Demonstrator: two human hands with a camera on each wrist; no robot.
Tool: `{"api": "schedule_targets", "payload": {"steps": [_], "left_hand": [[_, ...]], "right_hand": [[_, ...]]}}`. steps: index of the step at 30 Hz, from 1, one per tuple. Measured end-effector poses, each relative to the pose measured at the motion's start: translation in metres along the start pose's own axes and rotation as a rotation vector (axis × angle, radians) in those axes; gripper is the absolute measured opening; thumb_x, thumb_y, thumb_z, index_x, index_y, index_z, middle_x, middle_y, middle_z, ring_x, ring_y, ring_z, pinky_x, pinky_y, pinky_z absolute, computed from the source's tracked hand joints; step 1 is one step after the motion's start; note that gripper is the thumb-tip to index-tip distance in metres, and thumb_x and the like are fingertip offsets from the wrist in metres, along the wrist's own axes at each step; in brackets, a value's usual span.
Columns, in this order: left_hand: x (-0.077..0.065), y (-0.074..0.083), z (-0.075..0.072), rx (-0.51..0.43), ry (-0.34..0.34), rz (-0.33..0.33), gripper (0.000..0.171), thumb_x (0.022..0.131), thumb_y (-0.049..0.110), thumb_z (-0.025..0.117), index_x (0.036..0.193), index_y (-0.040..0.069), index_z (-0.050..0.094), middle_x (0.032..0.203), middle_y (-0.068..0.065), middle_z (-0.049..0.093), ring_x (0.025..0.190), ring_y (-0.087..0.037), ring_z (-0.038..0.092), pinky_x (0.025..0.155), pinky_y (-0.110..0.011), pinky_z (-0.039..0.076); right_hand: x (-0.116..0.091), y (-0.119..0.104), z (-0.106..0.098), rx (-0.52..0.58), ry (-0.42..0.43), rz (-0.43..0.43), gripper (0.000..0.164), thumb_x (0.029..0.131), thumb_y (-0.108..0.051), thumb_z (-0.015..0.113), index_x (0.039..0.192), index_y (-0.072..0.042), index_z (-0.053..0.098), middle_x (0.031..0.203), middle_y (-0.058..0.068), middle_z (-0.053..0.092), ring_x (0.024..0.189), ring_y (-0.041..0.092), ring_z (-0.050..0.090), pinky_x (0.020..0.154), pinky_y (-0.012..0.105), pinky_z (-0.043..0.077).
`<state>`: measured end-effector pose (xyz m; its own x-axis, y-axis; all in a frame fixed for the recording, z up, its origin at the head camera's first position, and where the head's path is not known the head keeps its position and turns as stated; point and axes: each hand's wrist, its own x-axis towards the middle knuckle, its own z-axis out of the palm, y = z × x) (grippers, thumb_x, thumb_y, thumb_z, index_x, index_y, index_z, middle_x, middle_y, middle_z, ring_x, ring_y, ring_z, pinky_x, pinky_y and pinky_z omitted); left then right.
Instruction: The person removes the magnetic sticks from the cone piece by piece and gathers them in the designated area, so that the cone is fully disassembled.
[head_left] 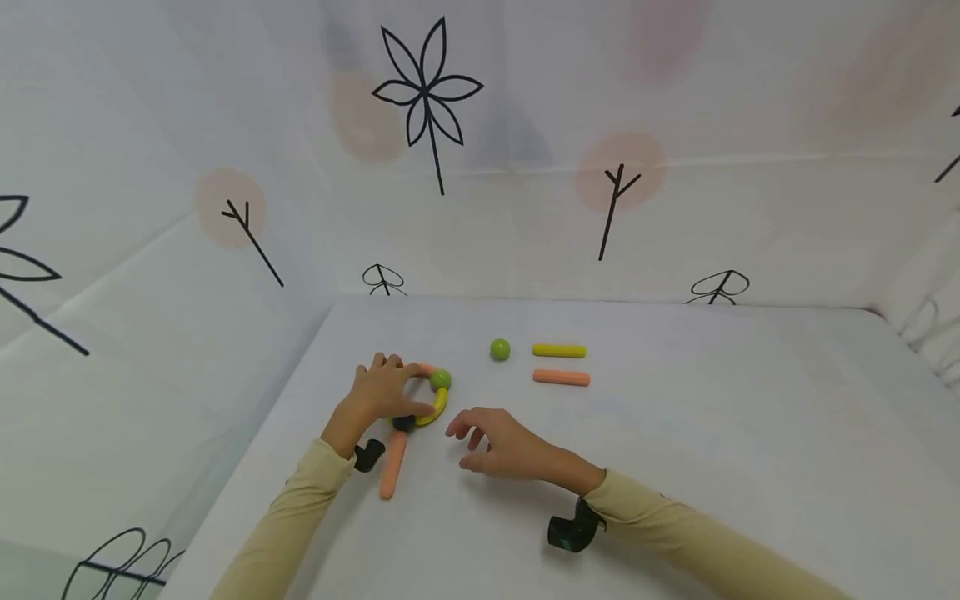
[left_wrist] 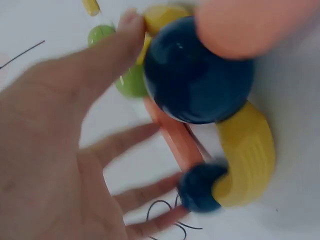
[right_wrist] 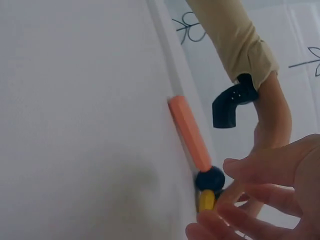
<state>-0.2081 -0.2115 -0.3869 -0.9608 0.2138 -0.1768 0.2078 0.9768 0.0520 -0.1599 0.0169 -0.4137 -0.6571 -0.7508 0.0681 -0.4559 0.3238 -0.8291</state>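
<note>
My left hand (head_left: 382, 390) reaches over a ring of toy pieces, thumb and fingers spread. Its thumb tip lies at a yellow curved piece (head_left: 438, 404); in the left wrist view the straight fingertips meet an orange stick (left_wrist: 181, 140) and a dark blue ball (left_wrist: 199, 189). Another yellow curved piece (left_wrist: 250, 155) runs up to a second dark blue ball (left_wrist: 197, 75). A green ball (head_left: 441, 379) sits at the ring's right. Below the ring, an orange stick (head_left: 393, 465) extends from a dark ball. My right hand (head_left: 502, 443) hovers beside it, fingers loosely bent, holding nothing.
Farther back on the white table (head_left: 712, 433) lie a loose green ball (head_left: 500, 349), a yellow stick (head_left: 558, 351) and an orange stick (head_left: 561, 377). A white sheet with plant drawings (head_left: 510, 233) hangs behind. Dark camera mounts (head_left: 576, 527) hang at both wrists.
</note>
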Motion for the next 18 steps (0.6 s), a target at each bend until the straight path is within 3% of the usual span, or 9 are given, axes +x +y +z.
{"api": "schedule_targets", "payload": {"steps": [3,5,10,13,15,18], "left_hand": [[0.0,0.002,0.002,-0.008,0.028,-0.049,0.075,0.074,0.064,0.067,0.13,0.017,0.054,0.116,-0.02,0.051,0.11,-0.038,0.043,0.086,-0.06,0.037],[0.0,0.0,0.005,-0.027,0.045,-0.038,0.075,0.075,0.063,0.067,0.132,0.016,0.052,0.123,-0.021,0.049,0.114,-0.04,0.042,0.088,-0.061,0.036],[0.002,-0.009,0.007,-0.159,0.032,0.174,0.07,0.079,0.04,0.075,0.139,0.018,0.047,0.147,-0.018,0.034,0.132,-0.041,0.029,0.095,-0.066,0.031],[0.004,-0.011,0.006,-0.199,-0.01,0.265,0.067,0.08,0.032,0.076,0.139,0.018,0.048,0.148,-0.016,0.034,0.132,-0.042,0.031,0.095,-0.067,0.03],[0.006,-0.011,0.007,-0.183,-0.025,0.266,0.065,0.081,0.034,0.073,0.14,0.02,0.047,0.146,-0.015,0.038,0.13,-0.041,0.035,0.095,-0.066,0.032],[0.007,-0.011,0.008,-0.15,-0.024,0.208,0.067,0.082,0.041,0.071,0.141,0.022,0.046,0.144,-0.012,0.042,0.127,-0.039,0.039,0.093,-0.064,0.034]], "right_hand": [[0.004,-0.004,0.009,0.016,-0.02,0.011,0.035,0.084,-0.007,0.07,0.117,-0.004,0.057,0.108,0.011,0.06,0.085,0.016,0.06,0.069,0.021,0.049],[0.007,-0.006,0.018,0.026,-0.029,0.02,0.037,0.083,-0.008,0.071,0.117,-0.005,0.057,0.108,0.011,0.06,0.08,0.011,0.059,0.067,0.02,0.049],[0.017,-0.01,0.04,0.025,0.0,0.037,0.041,0.08,-0.014,0.077,0.113,-0.005,0.056,0.101,0.009,0.061,0.067,0.004,0.055,0.063,0.018,0.048],[0.024,-0.012,0.054,-0.034,0.06,0.053,0.043,0.077,-0.022,0.079,0.11,-0.006,0.056,0.092,0.005,0.06,0.066,0.003,0.051,0.062,0.017,0.045],[0.028,-0.013,0.061,-0.086,0.11,0.062,0.045,0.075,-0.027,0.081,0.107,-0.007,0.056,0.087,0.001,0.058,0.069,0.004,0.049,0.062,0.017,0.043],[0.031,-0.014,0.068,-0.146,0.17,0.068,0.046,0.073,-0.028,0.083,0.103,-0.008,0.055,0.082,-0.002,0.055,0.071,0.005,0.048,0.061,0.018,0.041]]}}
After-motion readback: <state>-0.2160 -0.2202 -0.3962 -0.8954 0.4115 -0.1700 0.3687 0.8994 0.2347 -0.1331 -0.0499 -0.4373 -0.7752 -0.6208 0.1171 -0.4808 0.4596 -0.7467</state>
